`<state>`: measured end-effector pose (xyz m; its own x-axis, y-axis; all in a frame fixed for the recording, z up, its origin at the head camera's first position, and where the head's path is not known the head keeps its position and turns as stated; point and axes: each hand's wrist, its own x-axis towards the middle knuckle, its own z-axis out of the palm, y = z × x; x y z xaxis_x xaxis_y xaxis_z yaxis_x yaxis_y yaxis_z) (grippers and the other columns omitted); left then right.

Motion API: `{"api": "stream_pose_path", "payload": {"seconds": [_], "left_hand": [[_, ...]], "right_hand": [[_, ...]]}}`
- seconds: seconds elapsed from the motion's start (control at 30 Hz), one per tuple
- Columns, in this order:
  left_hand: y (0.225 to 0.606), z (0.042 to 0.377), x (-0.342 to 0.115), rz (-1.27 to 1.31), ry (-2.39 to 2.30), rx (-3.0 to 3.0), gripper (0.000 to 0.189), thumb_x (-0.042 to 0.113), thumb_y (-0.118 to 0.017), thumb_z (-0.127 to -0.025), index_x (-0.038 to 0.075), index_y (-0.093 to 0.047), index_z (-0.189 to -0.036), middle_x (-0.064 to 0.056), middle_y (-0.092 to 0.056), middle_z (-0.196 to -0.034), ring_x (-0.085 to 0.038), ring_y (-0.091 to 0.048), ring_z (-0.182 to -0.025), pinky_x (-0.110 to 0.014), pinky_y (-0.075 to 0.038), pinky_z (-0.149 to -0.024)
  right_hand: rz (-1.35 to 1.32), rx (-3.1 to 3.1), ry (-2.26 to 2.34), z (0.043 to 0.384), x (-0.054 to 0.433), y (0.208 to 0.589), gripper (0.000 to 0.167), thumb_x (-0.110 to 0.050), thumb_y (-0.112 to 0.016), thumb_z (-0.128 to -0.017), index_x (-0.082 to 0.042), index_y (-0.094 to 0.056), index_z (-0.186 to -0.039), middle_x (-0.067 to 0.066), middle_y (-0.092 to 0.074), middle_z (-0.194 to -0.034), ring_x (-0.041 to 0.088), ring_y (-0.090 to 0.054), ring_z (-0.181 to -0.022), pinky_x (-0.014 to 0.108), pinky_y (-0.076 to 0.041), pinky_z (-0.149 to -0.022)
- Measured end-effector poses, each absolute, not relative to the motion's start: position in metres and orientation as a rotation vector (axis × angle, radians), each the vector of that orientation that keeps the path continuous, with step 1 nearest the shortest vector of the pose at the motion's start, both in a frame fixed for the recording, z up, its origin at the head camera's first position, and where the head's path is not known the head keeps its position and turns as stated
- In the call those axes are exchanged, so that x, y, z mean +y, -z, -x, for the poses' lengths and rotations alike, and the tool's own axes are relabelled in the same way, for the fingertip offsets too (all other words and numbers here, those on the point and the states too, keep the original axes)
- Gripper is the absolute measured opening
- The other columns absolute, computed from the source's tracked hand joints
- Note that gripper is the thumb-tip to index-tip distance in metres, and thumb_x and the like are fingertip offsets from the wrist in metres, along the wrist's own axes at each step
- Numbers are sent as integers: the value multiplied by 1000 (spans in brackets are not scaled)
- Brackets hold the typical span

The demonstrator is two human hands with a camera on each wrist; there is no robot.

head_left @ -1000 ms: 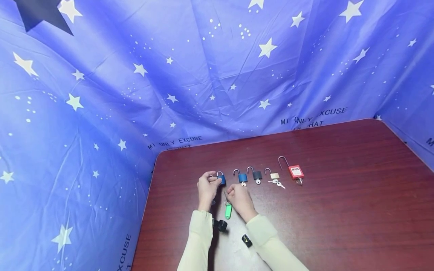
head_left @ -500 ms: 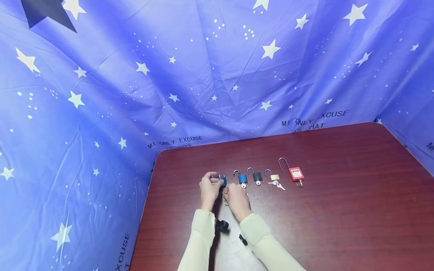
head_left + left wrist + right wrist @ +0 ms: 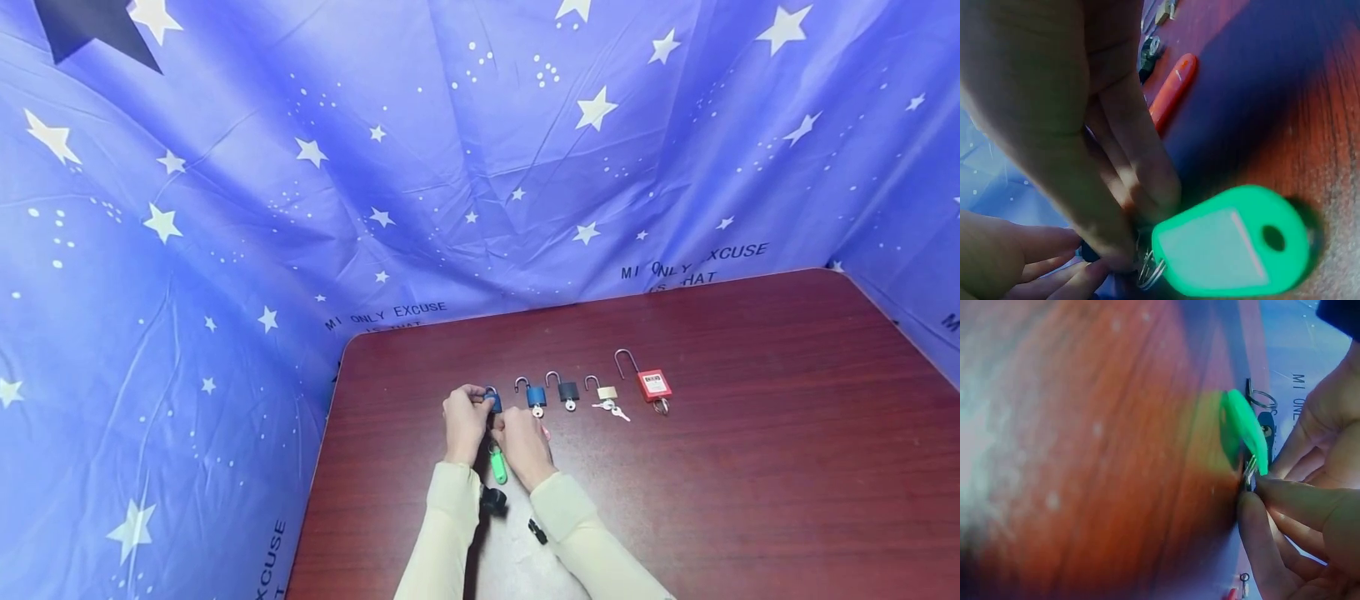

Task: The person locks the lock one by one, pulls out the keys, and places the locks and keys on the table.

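My left hand (image 3: 465, 423) holds a blue padlock (image 3: 492, 402) by its side at the left end of a row of padlocks. Close below it, my right hand (image 3: 523, 442) pinches a small metal key (image 3: 1249, 482), its tip hidden by the fingers. From the key's ring hangs a green key tag (image 3: 498, 465), which looks large in the left wrist view. A red tag (image 3: 1172, 90) shows beside the right hand's fingers in that same view. The fingertips of both hands are right up against each other at the padlock's lower end.
To the right lie a second blue padlock (image 3: 536, 397), a black padlock (image 3: 568, 391), a brass padlock (image 3: 607, 392) with keys and a red padlock (image 3: 655, 384), all with shackles released. A starry blue curtain (image 3: 420, 192) hangs behind the dark red table (image 3: 765, 433).
My right hand has moved up and left to the blue padlock with the key. The green tag, mostly hidden half a second ago, shows again. My left hand has shifted slightly right.
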<state>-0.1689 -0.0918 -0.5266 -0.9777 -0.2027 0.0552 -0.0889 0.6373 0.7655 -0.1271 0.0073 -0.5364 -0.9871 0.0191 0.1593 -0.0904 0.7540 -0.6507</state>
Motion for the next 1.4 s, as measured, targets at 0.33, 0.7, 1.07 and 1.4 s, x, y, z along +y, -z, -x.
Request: {"api": "stream_pose_path", "payload": {"seconds": [0.33,0.7,1.07,1.4], "left_hand": [[526,169,-91,-171,1042,-2779,9,8,-78,-83,9,-76,-91,-4,-76,-86,-25,-72,-81,-43,-56,-72],[513,169,-82,-45,877,-2807,7,14,-78,-84,14,-76,-91,0,-75,-83,-24,-72,-78,-42,-55,-69],[515,170,-68,40,1301,-2773,11,6,-75,-86,0,-73,-95,-6,-75,-80,-14,-71,-74,-23,-55,-64],[523,172,-60,67,1493,-2830,15,10,-67,-93,-1,-73,-101,-10,-76,-86,-16,-72,-76,-23,-56,-67]], "right_hand": [[-11,-2786,-1102,126,26,528,12,-15,-79,-81,-12,-74,-70,1,-71,-68,21,-67,-63,37,-53,-59],[108,-2714,-1075,134,51,529,13,-17,-79,-83,-7,-71,-80,5,-69,-76,27,-69,-72,43,-54,-67],[196,-2799,-1004,144,62,530,34,-18,-80,-83,4,-60,-100,21,-62,-95,44,-65,-91,53,-53,-81],[206,-2853,-972,150,64,540,38,-16,-78,-84,7,-60,-108,23,-63,-95,43,-66,-91,53,-53,-80]]}}
